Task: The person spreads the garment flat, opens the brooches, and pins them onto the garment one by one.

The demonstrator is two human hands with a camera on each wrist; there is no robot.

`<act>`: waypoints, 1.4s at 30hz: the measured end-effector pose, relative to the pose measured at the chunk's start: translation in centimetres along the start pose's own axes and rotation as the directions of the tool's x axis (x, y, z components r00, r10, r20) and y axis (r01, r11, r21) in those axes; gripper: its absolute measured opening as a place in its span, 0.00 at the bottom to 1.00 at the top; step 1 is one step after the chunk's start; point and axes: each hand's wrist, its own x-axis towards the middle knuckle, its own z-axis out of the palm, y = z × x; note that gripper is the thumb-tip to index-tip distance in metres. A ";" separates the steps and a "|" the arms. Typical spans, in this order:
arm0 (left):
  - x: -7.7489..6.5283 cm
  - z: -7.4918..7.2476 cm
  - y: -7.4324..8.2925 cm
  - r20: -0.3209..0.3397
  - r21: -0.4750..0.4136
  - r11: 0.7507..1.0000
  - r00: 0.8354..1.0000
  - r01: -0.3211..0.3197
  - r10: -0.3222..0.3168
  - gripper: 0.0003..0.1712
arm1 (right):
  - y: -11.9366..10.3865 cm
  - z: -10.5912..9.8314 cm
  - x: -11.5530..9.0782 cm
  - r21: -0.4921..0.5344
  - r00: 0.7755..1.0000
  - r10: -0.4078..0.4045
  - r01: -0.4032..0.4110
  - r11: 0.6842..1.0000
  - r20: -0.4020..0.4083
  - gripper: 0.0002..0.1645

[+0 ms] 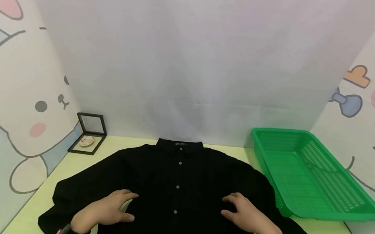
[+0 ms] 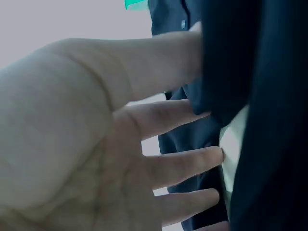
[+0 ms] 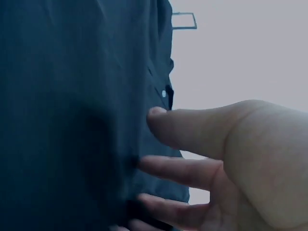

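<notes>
A black button-up shirt [image 1: 159,181] lies spread front side up on the table, its collar [image 1: 180,144] toward the back wall and its sleeves out to both sides. Over the shirt's left side is my left hand [image 1: 105,211], thumb and fingers apart. In the left wrist view, dark cloth covers the thumb's tip, and the fingers [image 2: 183,166] reach toward a pale gap beside the fabric. My right hand [image 1: 244,213] is at the shirt's right side, fingers spread. Its thumb [image 3: 192,127] is straight and right by the cloth in the right wrist view.
A green plastic basket [image 1: 335,216] stands at the right, beside the right sleeve. At the back left is a black-edged display frame [image 1: 93,153] opened on its hinge, a small round item [image 1: 86,141] in it. Walls with cartoon prints border the yellow table [image 1: 132,142].
</notes>
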 end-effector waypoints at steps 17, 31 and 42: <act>-0.8 0.5 7.7 -0.227 -0.422 0.907 0.968 0.002 -0.107 0.25 | 0.1 0.3 -0.2 -0.148 0.928 0.286 -0.326 0.934 -0.237 0.34; -1.1 0.4 8.6 -0.376 -0.721 0.686 0.886 -0.097 -0.270 0.25 | -0.6 0.0 -0.8 0.007 0.925 0.142 -0.149 0.989 -0.352 0.05; -4.4 -1.7 8.1 -0.392 -0.666 0.746 0.856 -0.010 -0.338 0.34 | -0.6 -1.6 -2.6 0.028 0.835 0.065 -0.059 0.998 -0.547 0.10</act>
